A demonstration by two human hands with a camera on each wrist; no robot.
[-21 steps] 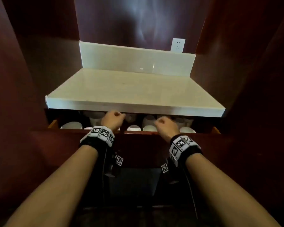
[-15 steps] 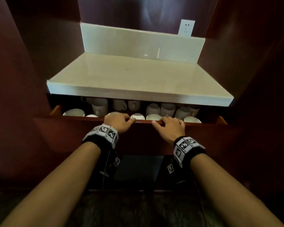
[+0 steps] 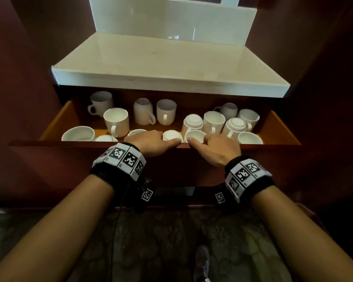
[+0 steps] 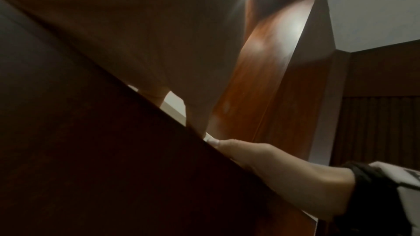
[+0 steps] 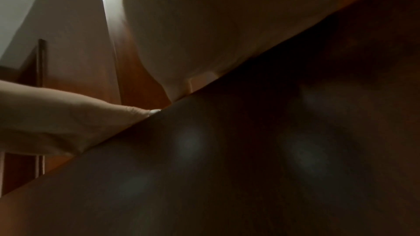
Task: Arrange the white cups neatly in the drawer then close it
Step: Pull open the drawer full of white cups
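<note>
White cups (image 3: 116,121) were seen scattered, some upturned, just beyond both hands in open drawer (image 3: 281,129). Left hand (image 3: 151,143) and right hand (image 3: 217,150) were hooked over front edge. Arranging and closing judged undone.

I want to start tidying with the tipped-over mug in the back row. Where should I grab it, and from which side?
Take the tipped mug by its handle, which sticks out at its lower right toward the drawer front. Come from above and the front with the right hand, since the countertop overhangs the back row. The upright mug stands close beside it, so a body grip looks cramped.
</note>
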